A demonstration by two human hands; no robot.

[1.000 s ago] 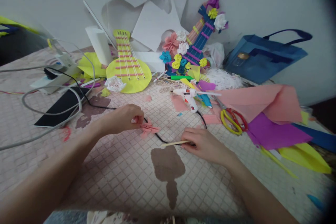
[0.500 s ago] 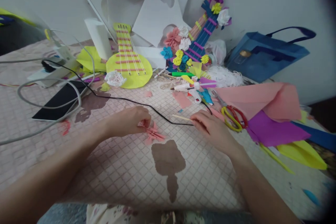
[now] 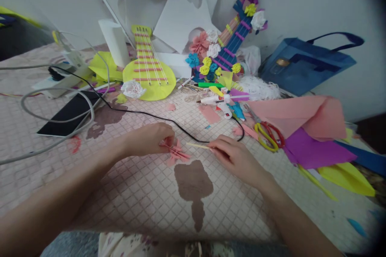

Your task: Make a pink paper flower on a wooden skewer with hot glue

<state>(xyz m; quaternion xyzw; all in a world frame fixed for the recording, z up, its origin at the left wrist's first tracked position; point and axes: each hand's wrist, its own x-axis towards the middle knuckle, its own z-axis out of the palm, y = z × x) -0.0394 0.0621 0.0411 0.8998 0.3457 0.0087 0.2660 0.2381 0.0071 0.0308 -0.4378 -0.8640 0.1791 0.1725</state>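
Note:
My left hand [image 3: 158,139] is closed on a pink paper flower [image 3: 178,154], whose folded petals stick out to the right of my fingers. In my right hand [image 3: 230,154] a thin pale wooden stick [image 3: 197,145] is pinched, its free end pointing left toward the flower with a gap between them. The black cord [image 3: 177,123] of the white glue gun [image 3: 221,106] runs behind both hands. That glue gun lies on its side beyond my right hand.
A yellow paper guitar [image 3: 153,76] leans at the back, with a blue guitar [image 3: 230,52] covered in paper flowers beside it. Scissors [image 3: 267,136], pink paper [image 3: 304,116] and a blue bag [image 3: 307,64] lie right. A power strip [image 3: 54,84] and black tablet-like slab [image 3: 70,114] are left.
My left hand has drawn the pink flower nearer, off the cord. My right hand went right, shifting the cord and glue gun, then came back left with the stick.

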